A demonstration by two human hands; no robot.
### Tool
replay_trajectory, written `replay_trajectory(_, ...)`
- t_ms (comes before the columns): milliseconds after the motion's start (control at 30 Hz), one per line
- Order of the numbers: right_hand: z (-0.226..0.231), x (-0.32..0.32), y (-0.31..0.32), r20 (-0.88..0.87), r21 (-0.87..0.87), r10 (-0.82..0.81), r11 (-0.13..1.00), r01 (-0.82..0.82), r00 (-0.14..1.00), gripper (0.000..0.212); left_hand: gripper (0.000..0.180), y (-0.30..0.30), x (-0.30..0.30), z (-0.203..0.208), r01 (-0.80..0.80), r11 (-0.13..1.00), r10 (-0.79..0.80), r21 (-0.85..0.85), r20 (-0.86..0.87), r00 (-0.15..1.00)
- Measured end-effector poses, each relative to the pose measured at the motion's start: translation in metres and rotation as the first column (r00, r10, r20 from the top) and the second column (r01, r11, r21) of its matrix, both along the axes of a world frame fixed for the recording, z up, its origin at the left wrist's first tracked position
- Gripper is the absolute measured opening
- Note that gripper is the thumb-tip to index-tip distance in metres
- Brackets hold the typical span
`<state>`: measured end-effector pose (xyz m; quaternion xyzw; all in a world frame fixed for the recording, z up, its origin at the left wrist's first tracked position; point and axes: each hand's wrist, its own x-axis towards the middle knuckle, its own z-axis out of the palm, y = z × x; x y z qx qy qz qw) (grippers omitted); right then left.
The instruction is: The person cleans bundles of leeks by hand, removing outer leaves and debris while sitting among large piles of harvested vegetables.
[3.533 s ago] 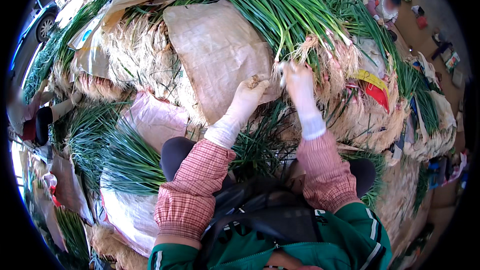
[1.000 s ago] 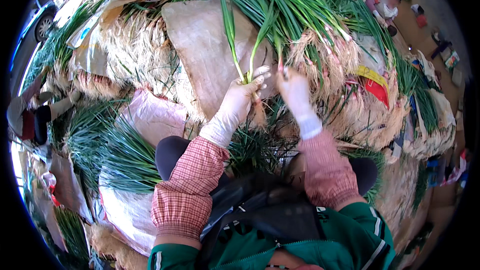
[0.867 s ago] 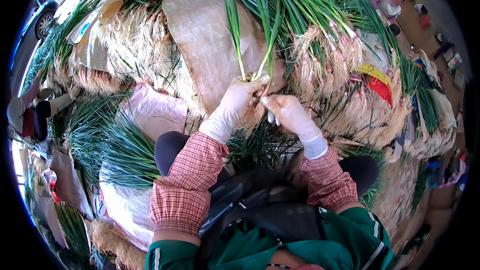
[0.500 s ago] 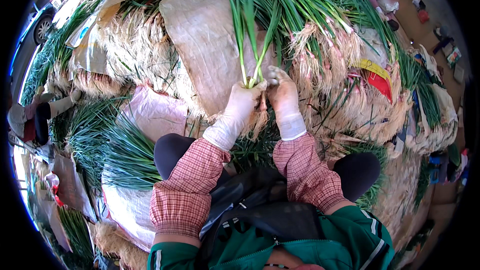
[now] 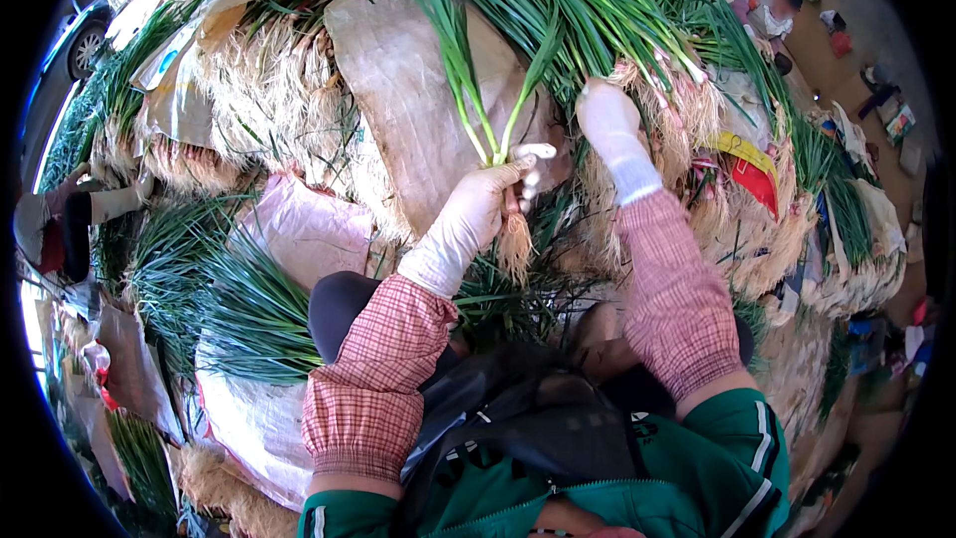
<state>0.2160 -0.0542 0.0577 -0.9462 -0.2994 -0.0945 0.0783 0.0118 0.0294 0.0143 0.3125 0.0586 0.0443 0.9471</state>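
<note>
My left hand (image 5: 473, 201), in a pale glove, is closed around a few green garlic stalks (image 5: 485, 130). Their leaves fan upward above the fist, while the pinkish bulb ends and a tuft of pale roots (image 5: 515, 247) hang below it. Some fingertips of that hand stick out past the stalks. My right hand (image 5: 609, 125), also gloved, reaches to the near edge of a large heap of green garlic (image 5: 558, 10). Its back is toward me, so its fingers are hidden and I cannot see whether they grip a stalk.
A beige sheet (image 5: 408, 90) lies beyond my left hand. Rooted bundles (image 5: 269, 100) are stacked at the left, and leafy bunches (image 5: 254, 309) lie beside my knee on a white sack (image 5: 254, 418). A yellow and red wrapper (image 5: 754, 174) rests among roots at right. Another person (image 5: 65, 224) sits at far left.
My right hand has left the stalks held in my left hand and moved right and away to the heap. My left hand keeps its hold, and the stalks have spread wider apart.
</note>
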Motion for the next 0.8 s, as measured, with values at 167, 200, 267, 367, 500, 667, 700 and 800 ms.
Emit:
replay_trajectory(167, -0.001, -0.006, -0.013, 0.052, 0.052, -0.003, 0.999, 0.0, 0.999, 0.028, 0.031, -0.006, -0.002, 0.022, -0.081, 0.996, 0.078, 0.042, 0.076, 0.994)
replay_trajectory(200, -0.003, 0.0, -0.013, 0.05, 0.025, -0.017, 1.0, 0.016, 0.999, 0.028, 0.03, -0.009, -0.005, 0.029, -0.07, 0.995, 0.062, 0.066, 0.129, 0.99)
replay_trajectory(267, -0.009, 0.013, -0.01, 0.048, -0.028, -0.037, 0.999, 0.038, 0.998, 0.028, 0.03, -0.011, -0.003, 0.026, -0.06, 0.997, 0.055, 0.04, 0.122, 0.991)
replay_trajectory(367, 0.003, -0.002, -0.012, -0.084, 0.086, 0.077, 0.994, -0.07, 0.993, 0.026, 0.032, -0.001, 0.003, -0.002, -0.083, 0.996, 0.083, 0.022, -0.002, 0.997)
replay_trajectory(500, -0.014, -0.084, -0.07, -0.36, 0.388, 0.475, 0.859, -0.334, 0.803, 0.025, 0.023, -0.011, 0.009, -0.01, -0.175, 0.931, 0.266, 0.319, -0.266, 0.927)
replay_trajectory(667, -0.013, -0.11, -0.047, -0.595, 0.701, 0.409, 0.685, 0.198, 0.692, 0.023, 0.024, -0.017, 0.005, -0.004, -0.077, 0.881, 0.239, 0.466, -0.3, 0.923)
replay_trajectory(700, -0.023, -0.109, -0.036, -0.574, 0.742, 0.443, 0.637, 0.209, 0.689, 0.023, 0.024, -0.021, 0.003, -0.002, -0.06, 0.867, 0.245, 0.495, -0.319, 0.916)
replay_trajectory(800, -0.075, -0.097, -0.02, -0.533, 0.724, 0.758, 0.177, 0.667, 0.377, 0.019, 0.023, -0.022, 0.004, -0.009, -0.117, 0.849, 0.309, 0.516, -0.303, 0.901)
